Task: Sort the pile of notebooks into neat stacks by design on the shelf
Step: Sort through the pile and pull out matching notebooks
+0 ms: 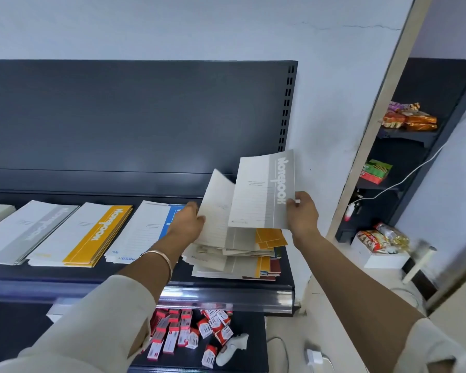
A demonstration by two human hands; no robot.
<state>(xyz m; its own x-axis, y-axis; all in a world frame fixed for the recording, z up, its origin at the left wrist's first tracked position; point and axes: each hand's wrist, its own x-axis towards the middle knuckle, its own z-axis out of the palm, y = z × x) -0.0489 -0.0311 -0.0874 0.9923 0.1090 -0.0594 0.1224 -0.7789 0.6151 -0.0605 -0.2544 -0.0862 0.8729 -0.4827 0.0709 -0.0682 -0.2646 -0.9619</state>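
Above the unsorted pile (240, 261) at the shelf's (65, 275) right end: grey notebook (264, 189), pinched at its lower right edge by my right hand (301, 214). My left hand (189, 219) grips a second pale notebook (218, 208). Light, thin and floppy, I judge; best supported along a long edge.

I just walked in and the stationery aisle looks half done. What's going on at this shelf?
A person is sorting notebooks by cover design. The right hand holds a grey-banded white notebook upright, and the left hand grips a pale lined notebook beside it, both above the jumbled pile of notebooks at the right end of the dark metal shelf. To the left lie neat stacks: the grey-banded stack, the yellow-banded stack and the blue-banded stack.
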